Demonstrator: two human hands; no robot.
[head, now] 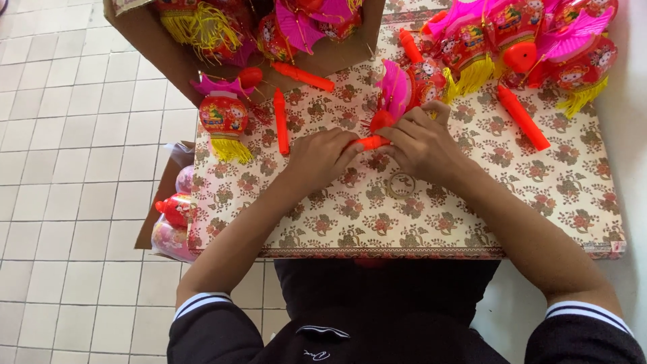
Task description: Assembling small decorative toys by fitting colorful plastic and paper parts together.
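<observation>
Underfoot, pale tiled floor [74, 135]. Table [539, 202] with floral-patterned top fills the middle. Cardboard box [145, 40] at its far-left corner, holding red and pink toy lanterns. Heap of lanterns [526, 40] far right on the table. Single lantern [224, 116] with yellow tassel, left. Left hand [322, 156] and right hand [421, 145] meet at centre; fingers of both clamped on an orange-red plastic handle [372, 141] just above the tabletop. Pink fan piece [394, 87] behind the right hand. Loose red handle [280, 121] lies left of the left hand.
</observation>
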